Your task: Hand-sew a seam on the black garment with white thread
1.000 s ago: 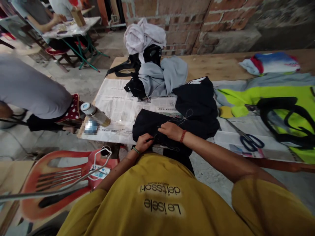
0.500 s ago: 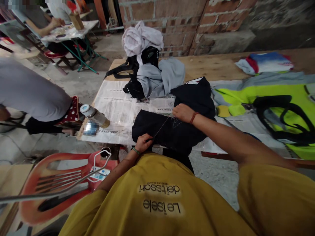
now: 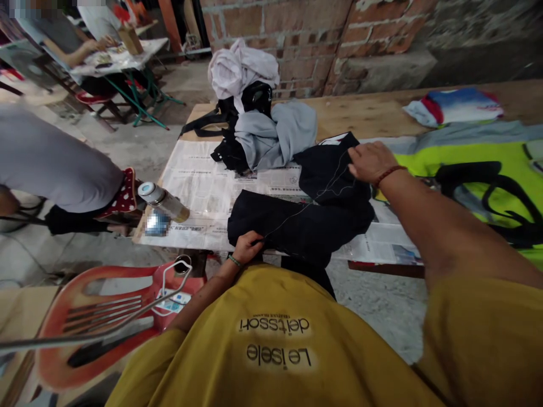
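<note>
A dark navy garment [image 3: 292,226] lies folded over the near edge of the table. My left hand [image 3: 248,247] is closed in a pinch on its left front edge. My right hand [image 3: 372,162] is raised over the garment's far right part, fingers pressed together. A thin pale thread [image 3: 292,213] runs loosely from the cloth by my left fingers, across the dark fabric, up to my right fingers. Whether a needle is between those fingers is too small to see.
Newspaper [image 3: 190,169] covers the wooden table. A glass bottle [image 3: 163,200] stands at its left corner. Behind the garment lie grey cloth [image 3: 280,133] and a pink bundle [image 3: 241,68]. Yellow-green garments [image 3: 445,150] lie right. A red chair [image 3: 55,339] stands left; people sit nearby.
My right hand has moved right and away from me, from the middle of the garment to its far right side, drawing the thread along. The left hand stays in place.
</note>
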A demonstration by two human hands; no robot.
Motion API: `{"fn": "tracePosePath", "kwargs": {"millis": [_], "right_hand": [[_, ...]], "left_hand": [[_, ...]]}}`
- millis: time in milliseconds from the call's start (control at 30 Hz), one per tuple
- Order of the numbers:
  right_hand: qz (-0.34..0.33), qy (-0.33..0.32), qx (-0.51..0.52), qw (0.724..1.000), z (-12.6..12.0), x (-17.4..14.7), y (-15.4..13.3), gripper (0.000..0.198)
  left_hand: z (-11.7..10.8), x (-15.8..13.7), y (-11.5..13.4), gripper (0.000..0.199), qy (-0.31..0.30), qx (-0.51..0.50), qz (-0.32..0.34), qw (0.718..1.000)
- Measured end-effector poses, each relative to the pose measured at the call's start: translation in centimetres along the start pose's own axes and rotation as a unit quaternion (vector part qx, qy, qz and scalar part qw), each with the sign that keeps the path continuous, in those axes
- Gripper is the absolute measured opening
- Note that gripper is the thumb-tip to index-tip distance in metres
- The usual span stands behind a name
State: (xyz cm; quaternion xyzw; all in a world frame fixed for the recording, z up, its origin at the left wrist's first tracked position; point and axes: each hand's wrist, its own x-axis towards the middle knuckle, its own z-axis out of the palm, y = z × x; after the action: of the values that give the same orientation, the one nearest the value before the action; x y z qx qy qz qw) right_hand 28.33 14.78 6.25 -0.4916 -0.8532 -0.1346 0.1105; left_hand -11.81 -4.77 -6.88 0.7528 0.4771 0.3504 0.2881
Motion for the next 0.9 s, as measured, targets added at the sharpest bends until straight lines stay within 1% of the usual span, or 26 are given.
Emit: {"fn": "tracePosePath", "kwargs": {"millis": [67,100,133,200,267,300,333,367,400,467,500,567,633,700,767,800,867,900], "right_hand": [[0.011,0.01,0.04,0.999,0.6,-1.1,-3.8,0.04],[0.012,0.013,0.06,0.998,0.7,-1.8,-6.3,0.042],[0.019,0.022,0.087,0.996,0.7,-2.7,-9.2,0.04],[0.008,0.02,0.165,0.986,0.4,-4.8,-15.4,0.03],[-0.015,-0.013,0.231,0.973,0.1,-7.2,-21.4,0.028],[-0.024,-0.034,0.246,0.968,0.0,-8.3,-23.9,0.033],[-0.022,-0.055,0.246,0.967,0.1,-9.2,-25.9,0.038],[-0.016,-0.073,0.239,0.968,0.2,-9.9,-27.4,0.04],[-0.004,-0.089,0.23,0.969,0.5,-10.5,-28.1,0.035],[0.032,-0.114,0.233,0.965,1.2,-11.1,-27.9,0.021],[0.052,-0.122,0.25,0.959,1.6,-11.2,-27.1,0.019],[0.085,-0.131,0.303,0.94,2.2,-11.3,-24.7,0.022],[0.105,-0.13,0.342,0.925,2.5,-11.3,-22.4,0.022],[0.109,-0.124,0.355,0.92,2.8,-11.5,-20.9,0.022],[0.108,-0.111,0.359,0.92,3.2,-12.0,-20.5,0.021],[0.109,-0.104,0.363,0.92,3.5,-12.2,-20.5,0.02],[0.123,-0.088,0.371,0.916,3.9,-12.7,-20.9,0.02],[0.134,-0.085,0.377,0.913,4.1,-12.9,-21.0,0.02]], "left_hand": [[-0.1,0.0,0.1,0.008,0.002,-0.001,-0.001,1.0],[-0.1,0.0,0.1,0.008,0.001,-0.001,-0.001,1.0],[-0.1,0.0,0.2,0.009,0.0,0.0,-0.003,1.0],[-0.1,0.0,0.2,0.009,-0.002,-0.001,-0.007,1.0],[-0.1,0.0,0.3,0.009,-0.002,-0.003,-0.011,1.0],[-0.1,0.0,0.2,0.009,-0.001,-0.003,-0.013,1.0],[-0.1,0.1,0.2,0.009,0.001,-0.001,-0.015,1.0],[-0.1,0.1,0.2,0.009,0.003,0.001,-0.017,1.0],[-0.2,0.2,0.3,0.009,0.001,0.003,-0.019,1.0],[-0.4,0.6,0.5,0.008,-0.017,0.011,-0.021,1.0],[-0.5,0.8,0.7,0.008,-0.034,0.017,-0.018,0.999],[-0.8,1.3,1.3,0.008,-0.075,0.051,-0.011,0.996],[-1.2,1.8,2.2,0.01,-0.105,0.122,-0.008,0.987],[-1.8,2.3,3.1,0.011,-0.12,0.208,-0.014,0.971],[-2.7,2.6,3.5,0.008,-0.119,0.269,-0.021,0.955],[-3.3,2.7,3.5,0.006,-0.115,0.284,-0.028,0.951],[-4.6,2.7,2.8,0.006,-0.105,0.276,-0.055,0.954],[-5.3,2.6,2.2,0.006,-0.102,0.249,-0.078,0.96]]}}
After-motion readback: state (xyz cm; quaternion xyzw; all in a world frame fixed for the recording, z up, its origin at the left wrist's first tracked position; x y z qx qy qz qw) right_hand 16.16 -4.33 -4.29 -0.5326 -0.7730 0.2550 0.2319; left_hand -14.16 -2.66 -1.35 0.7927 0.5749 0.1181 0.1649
